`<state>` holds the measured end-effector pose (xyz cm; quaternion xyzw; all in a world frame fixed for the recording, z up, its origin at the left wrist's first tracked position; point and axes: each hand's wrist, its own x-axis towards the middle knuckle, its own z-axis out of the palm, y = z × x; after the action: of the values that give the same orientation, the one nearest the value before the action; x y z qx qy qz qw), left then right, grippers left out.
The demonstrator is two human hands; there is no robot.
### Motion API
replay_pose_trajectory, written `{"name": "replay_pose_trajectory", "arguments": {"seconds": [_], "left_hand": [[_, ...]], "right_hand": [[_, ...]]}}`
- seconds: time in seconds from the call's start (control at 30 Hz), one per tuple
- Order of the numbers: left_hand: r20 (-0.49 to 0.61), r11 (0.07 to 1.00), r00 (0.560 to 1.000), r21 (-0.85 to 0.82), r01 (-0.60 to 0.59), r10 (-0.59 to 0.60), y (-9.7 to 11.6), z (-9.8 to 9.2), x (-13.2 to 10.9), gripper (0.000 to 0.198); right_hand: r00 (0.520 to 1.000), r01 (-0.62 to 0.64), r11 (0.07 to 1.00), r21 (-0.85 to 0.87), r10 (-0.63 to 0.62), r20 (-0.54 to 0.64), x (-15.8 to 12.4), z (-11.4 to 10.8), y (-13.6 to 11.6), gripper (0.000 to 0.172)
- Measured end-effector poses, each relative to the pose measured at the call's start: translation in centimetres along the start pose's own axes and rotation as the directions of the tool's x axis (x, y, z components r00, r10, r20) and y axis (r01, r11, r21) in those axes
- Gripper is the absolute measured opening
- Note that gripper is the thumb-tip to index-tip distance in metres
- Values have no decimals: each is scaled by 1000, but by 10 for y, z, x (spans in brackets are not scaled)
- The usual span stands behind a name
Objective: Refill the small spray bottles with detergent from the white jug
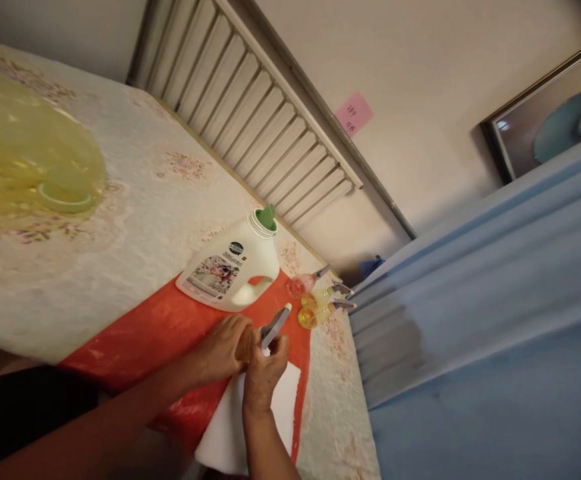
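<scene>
A small spray bottle with a grey trigger head (275, 327) is between my two hands. My left hand (223, 348) closes round its body, which is mostly hidden by the fingers. My right hand (265, 370) is closed round the neck, just below the trigger head. Beneath my right hand lies a white sheet (225, 427), paper or cloth, on a red plastic sheet (135, 333). Just beyond my left hand stands a white detergent jug (235, 260) with its mouth uncapped and a green spout showing.
Several spray bottles stand to the right, one pink (300, 286) and two yellow (308, 316). A yellow translucent bag (30, 153) lies at the left on the flowered tablecloth (145, 200). Behind the table are a radiator (250, 100) and, at right, a blue curtain (470, 300).
</scene>
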<state>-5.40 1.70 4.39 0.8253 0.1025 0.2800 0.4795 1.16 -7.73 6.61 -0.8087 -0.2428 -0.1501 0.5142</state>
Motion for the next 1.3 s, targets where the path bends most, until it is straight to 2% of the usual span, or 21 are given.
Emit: {"name": "replay_pose_trajectory", "arguments": {"seconds": [0.13, 0.23, 0.37, 0.53, 0.6, 0.67, 0.8, 0.9, 0.93, 1.0, 1.1, 1.17, 1.23, 1.3], "left_hand": [[-11, 1000, 1000, 15, -3, 3, -4, 1, -1, 32], [12, 1000, 1000, 1, -5, 5, -7, 0, 0, 45], [18, 1000, 1000, -12, 4, -4, -9, 0, -1, 47], [20, 1000, 1000, -8, -2, 2, -8, -1, -2, 50], [14, 1000, 1000, -3, -10, 10, -8, 0, -2, 48], [8, 1000, 1000, -3, -16, 16, -9, 1, -1, 47], [4, 1000, 1000, 8, -21, 21, -8, 3, -1, 47], [-4, 1000, 1000, 10, -26, 26, -7, 2, -1, 39], [-6, 1000, 1000, 7, -26, 26, -6, 2, -1, 38], [-6, 1000, 1000, 1, -21, 21, -6, 1, -1, 39], [11, 1000, 1000, -10, -10, 10, -7, 0, -2, 49], [21, 1000, 1000, -13, -9, 10, -8, 0, -2, 51], [22, 1000, 1000, -11, -10, 10, -8, 1, -2, 52], [15, 1000, 1000, -6, -11, 11, -9, 2, -2, 52]], "right_hand": [[997, -28, 1000, -14, 29, 72, 8, -2, -1, 23], [971, -1, 999, 41, -9, 238, 19, -11, -4, 24], [880, -21, 986, 166, -60, 472, 30, -28, -10, 32], [788, -117, 959, 258, -69, 612, 37, -40, -13, 21], [792, -146, 951, 271, -51, 608, 36, -39, -12, 20], [839, -146, 952, 268, -25, 544, 31, -34, -9, 17], [947, -54, 985, 161, -1, 322, 15, -17, 1, 12], [981, -20, 995, 102, 0, 192, 6, -10, 6, 11], [981, -24, 995, 101, 4, 193, 5, -10, 7, 10], [962, -46, 990, 131, 9, 273, 6, -14, 4, 14], [891, -104, 971, 215, -6, 455, 13, -27, -4, 31], [850, -144, 955, 261, -16, 526, 17, -33, -10, 30], [841, -162, 945, 284, -18, 540, 18, -34, -14, 25], [869, -157, 940, 303, -14, 495, 15, -31, -14, 22]]}}
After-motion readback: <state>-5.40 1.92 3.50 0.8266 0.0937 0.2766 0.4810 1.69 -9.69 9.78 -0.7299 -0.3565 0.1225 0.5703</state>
